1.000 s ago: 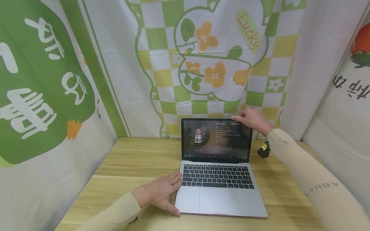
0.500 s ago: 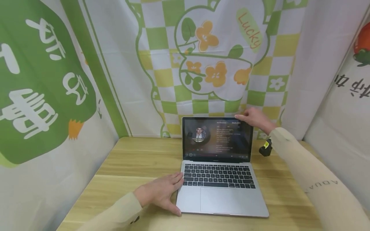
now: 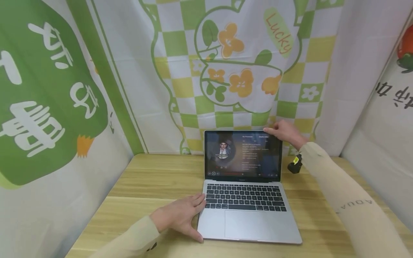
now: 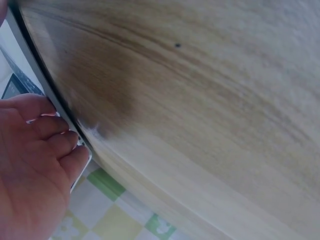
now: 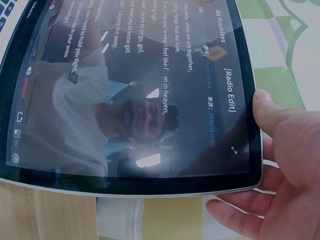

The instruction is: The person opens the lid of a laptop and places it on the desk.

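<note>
A silver laptop (image 3: 246,224) stands unfolded on the wooden table, its keyboard facing me. Its lit screen (image 3: 242,161) shows a music player with song lyrics. At the laptop's left side rests my left hand (image 3: 180,215), thumb by the front corner and fingers against the edge beside the keyboard. The left wrist view shows that palm (image 4: 30,160) and the fingers along the laptop's thin rim. My right hand (image 3: 285,132) pinches the lid's upper right corner. In the right wrist view, the thumb (image 5: 267,110) lies at the screen's border, the other fingers behind the lid.
The wooden table (image 3: 148,179) extends on both sides of the laptop. Close behind the lid hangs a green and yellow checked cloth (image 3: 180,86). Printed cloths flank the table left and right. A small black device with a yellow mark (image 3: 294,164) sits under the right wrist.
My right hand has slid slightly right along the lid's top edge. The laptop sits slightly farther right in the head view. My left hand stays against its side.
</note>
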A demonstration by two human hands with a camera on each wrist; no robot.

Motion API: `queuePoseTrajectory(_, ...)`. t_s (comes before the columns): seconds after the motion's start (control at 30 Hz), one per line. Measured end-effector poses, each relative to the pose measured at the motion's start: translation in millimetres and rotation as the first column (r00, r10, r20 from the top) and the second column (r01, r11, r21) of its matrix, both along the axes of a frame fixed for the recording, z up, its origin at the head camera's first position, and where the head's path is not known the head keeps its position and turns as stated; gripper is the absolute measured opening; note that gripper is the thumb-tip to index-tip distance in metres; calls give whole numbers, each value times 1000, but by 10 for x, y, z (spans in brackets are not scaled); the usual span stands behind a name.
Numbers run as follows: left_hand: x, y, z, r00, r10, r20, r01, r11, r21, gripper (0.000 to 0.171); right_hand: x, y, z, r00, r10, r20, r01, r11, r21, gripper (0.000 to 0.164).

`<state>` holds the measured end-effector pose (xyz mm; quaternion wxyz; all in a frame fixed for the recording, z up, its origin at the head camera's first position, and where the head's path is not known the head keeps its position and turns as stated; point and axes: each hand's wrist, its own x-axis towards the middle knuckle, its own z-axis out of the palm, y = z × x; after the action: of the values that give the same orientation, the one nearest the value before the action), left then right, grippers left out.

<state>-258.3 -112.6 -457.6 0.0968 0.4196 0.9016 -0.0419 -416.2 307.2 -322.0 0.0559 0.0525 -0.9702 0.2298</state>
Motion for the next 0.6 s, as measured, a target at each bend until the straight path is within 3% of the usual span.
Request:
queuePoseTrajectory(0.23,6,-18,10,1000,0,-7,0,1000,-12,120,-24,-17,-24,999,-16,-28,15,1000,-25,55)
queuePoseTrajectory(0.6,-3,9,-4,1000,-19,-13,19,1000,-8,120,1,43,-112,997,8,-76,-3,998,69,48)
